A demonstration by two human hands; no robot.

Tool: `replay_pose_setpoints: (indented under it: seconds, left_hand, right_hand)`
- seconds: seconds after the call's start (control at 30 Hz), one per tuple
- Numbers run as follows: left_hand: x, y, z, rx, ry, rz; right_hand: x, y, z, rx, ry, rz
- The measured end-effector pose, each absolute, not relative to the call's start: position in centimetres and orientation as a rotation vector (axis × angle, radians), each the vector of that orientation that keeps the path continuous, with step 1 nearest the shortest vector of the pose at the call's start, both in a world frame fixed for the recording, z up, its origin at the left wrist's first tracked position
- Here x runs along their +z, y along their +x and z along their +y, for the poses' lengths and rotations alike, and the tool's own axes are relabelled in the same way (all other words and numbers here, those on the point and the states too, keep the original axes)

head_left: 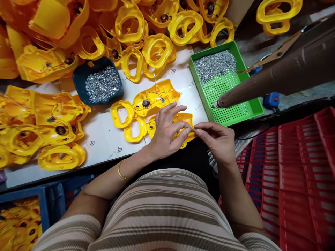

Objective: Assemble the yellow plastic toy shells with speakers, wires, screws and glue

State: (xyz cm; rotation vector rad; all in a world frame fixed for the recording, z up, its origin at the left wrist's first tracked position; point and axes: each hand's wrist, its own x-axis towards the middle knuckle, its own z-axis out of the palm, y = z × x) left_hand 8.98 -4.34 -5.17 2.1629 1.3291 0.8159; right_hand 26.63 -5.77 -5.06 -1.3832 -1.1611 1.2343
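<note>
My left hand (pixel 166 134) is pinching thumb to forefinger over the curved yellow plastic shell (pixel 186 118) on the white table (pixel 103 127); whether it's holding anything, I can't tell. My right hand (pixel 219 141) is pinching a tiny grey piece (pixel 194 129).

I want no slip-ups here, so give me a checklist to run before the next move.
1. Both hands at the near yellow shell: ok, left hand over it, right hand by its right end.
2. Near shell's inside in full view: not ok, the left hand covers part.
3. Secure pinch on a small piece: cannot tell, too small to make out.
4. Metal pieces on hand: ok, heaped in the green tray.
5. Brown tool away from the fingers: ok, its tip is at the tray.
</note>
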Motion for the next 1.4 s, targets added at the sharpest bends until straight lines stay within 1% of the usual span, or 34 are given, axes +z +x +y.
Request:
replay_pose_setpoints:
  seconds: [0.1, 0.23, 0.3, 0.5, 0.73, 0.93, 1.13, 1.3, 1.4]
  left_hand:
    - [-5.3, 9.1, -4.4, 0.848, 2.146, 1.34]
    - [-5.5, 9.3, -4.5, 0.846, 2.15, 1.423]
    - [-5.7, 9.4, -4.6, 0.812, 2.161, 1.481]
    - [-6.3, 9.5, -4.8, 0.734, 2.183, 1.504]
    - [-6.2, 9.5, -4.9, 0.671, 2.211, 1.484]
    - [-6.2, 9.7, -5.0, 0.628, 2.222, 1.489]
    - [-6.3, 9.9, -5.1, 0.662, 2.221, 1.503]
    - [-6.6, 9.9, -5.4, 0.719, 2.24, 1.479]
    - [-6.9, 9.6, -6.0, 0.761, 2.236, 1.443]
  right_hand:
    - [-4.9, 26.6, -6.1, 1.132, -1.417, -1.29]
    - [-4.7, 26.8, -7.1, 0.914, -1.533, -1.359]
    - [-4.7, 27.0, -7.8, 0.889, -1.614, -1.352]
    - [-5.7, 27.0, -8.7, 1.084, -1.695, -1.454]
    - [-6.6, 26.7, -8.7, 1.125, -1.653, -1.537]
    - [-6.7, 26.7, -8.8, 1.156, -1.642, -1.501]
    - [-7.0, 26.6, -9.0, 1.198, -1.621, -1.43]
    - [-7.7, 26.7, -8.5, 1.46, -1.49, -1.115]
    - [-8.0, 26.8, -8.2, 1.622, -1.421, -1.023]
